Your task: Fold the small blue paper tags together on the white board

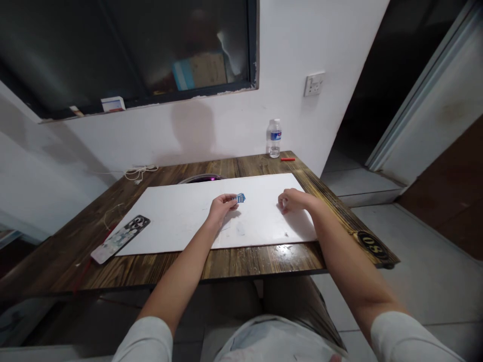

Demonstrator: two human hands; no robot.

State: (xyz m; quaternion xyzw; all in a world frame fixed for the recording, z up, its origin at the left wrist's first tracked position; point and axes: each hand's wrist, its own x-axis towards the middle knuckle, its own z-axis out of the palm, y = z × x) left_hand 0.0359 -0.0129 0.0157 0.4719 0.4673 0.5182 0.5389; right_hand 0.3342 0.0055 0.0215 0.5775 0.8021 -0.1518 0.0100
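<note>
At left fingertips point(231, 199), blue cutout point(240, 198) pointing right

a plastic water bottle point(275, 139), a red stick point(287, 159), a wall socket point(314, 84), coiled white cable point(140, 173), wooden table point(260, 264)

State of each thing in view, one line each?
Left hand: pinching the blue-and-white piece
Blue-and-white piece: held at the fingertips, over the white board
Right hand: fingers curled, on the white board
White board: flat on the wooden table
Wooden table: bearing the board
Water bottle: upright, cap on
Red stick: lying on the table
</note>
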